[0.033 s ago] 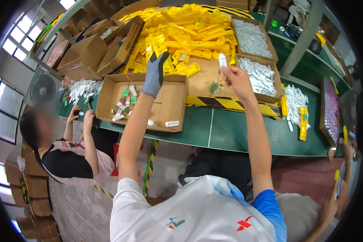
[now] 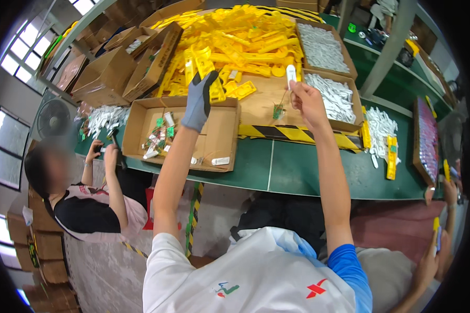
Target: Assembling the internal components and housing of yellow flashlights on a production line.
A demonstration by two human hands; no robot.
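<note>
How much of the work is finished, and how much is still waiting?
Done, it seems: two boxes of white parts sit filled. In hand: the right hand holds up a white piece with a small green board dangling below, while the gloved left hand reaches over the open cardboard box. Left: a big pile of yellow parts and more green boards in that box.

Green worktable (image 2: 292, 169) spans the room. Left of it: bright windows (image 2: 5, 148), a floor fan (image 2: 53, 118). Beneath it: grey concrete floor (image 2: 102, 271).
</note>
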